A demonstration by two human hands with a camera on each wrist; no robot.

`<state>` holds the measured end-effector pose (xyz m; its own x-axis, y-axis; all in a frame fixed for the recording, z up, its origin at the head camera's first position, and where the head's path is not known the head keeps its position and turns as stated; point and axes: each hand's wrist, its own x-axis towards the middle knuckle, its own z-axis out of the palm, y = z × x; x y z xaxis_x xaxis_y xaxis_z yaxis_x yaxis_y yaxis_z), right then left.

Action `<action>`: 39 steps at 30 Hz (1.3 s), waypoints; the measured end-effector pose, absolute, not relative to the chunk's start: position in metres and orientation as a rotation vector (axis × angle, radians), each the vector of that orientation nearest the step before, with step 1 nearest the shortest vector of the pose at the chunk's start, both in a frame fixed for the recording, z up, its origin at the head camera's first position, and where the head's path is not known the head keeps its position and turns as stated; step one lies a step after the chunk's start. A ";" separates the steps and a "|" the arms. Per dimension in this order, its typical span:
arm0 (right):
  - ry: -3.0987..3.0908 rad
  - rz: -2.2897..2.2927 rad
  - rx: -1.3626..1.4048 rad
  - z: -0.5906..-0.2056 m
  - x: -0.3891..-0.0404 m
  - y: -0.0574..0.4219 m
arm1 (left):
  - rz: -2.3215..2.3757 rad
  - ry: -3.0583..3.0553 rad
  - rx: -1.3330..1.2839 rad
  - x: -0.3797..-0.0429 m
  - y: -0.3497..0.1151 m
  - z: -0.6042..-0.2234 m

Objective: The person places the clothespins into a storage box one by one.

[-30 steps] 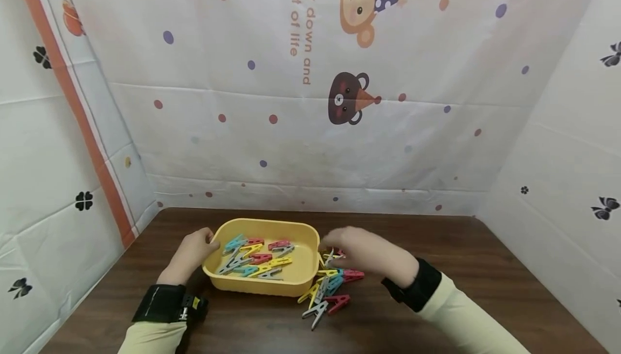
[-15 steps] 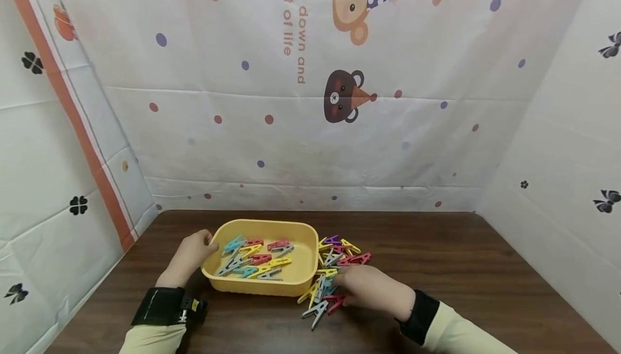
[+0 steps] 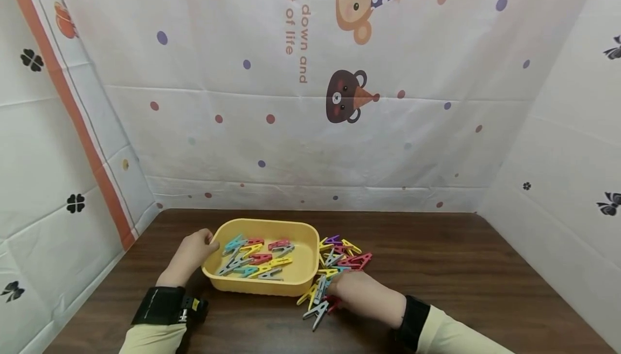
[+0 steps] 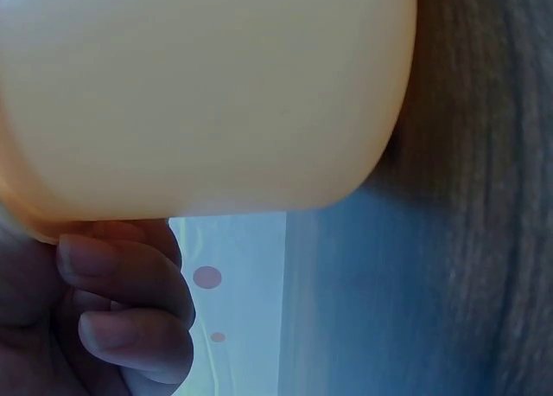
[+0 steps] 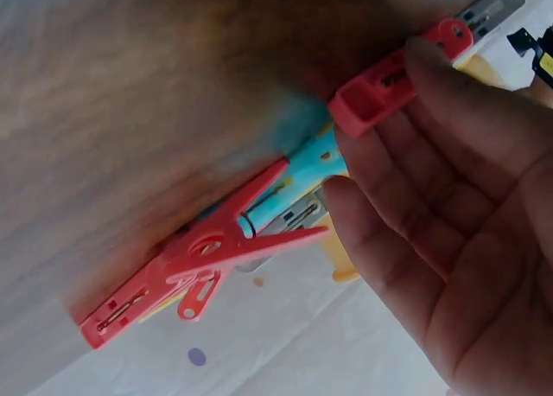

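Observation:
A yellow plastic basket stands on the table with several coloured clothespins inside. My left hand grips its left rim; in the left wrist view, curled fingers lie at the rim beside the pale wall. Just right of the basket is a loose heap of clothespins in red, yellow, grey, blue and purple. Over the near part of this heap, my right hand pinches a red clothespin, thumb on it and fingers curled beside it. Another red clothespin and a turquoise one lie close by.
A grey clothespin lies nearest me at the heap's front. The dark wooden table extends right of the heap. A white printed cloth hangs behind and along both sides.
My right hand has come from the far part of the heap toward me and slightly left, down to a red clothespin at the near end. My left hand stays on the basket rim.

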<state>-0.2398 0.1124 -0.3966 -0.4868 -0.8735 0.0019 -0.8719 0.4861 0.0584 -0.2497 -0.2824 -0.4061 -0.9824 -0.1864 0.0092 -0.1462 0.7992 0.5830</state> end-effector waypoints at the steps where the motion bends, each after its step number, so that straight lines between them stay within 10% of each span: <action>1: -2.673 -0.090 1.576 -0.396 -0.239 0.112 | -0.938 -2.917 0.272 -0.249 -0.283 -0.406; 24: -2.737 0.047 1.534 -0.374 -0.246 0.121 | -0.952 -2.909 0.256 -0.248 -0.282 -0.405; 39: -2.715 0.193 1.457 -0.280 -0.292 0.033 | -0.970 -2.896 0.242 -0.248 -0.281 -0.406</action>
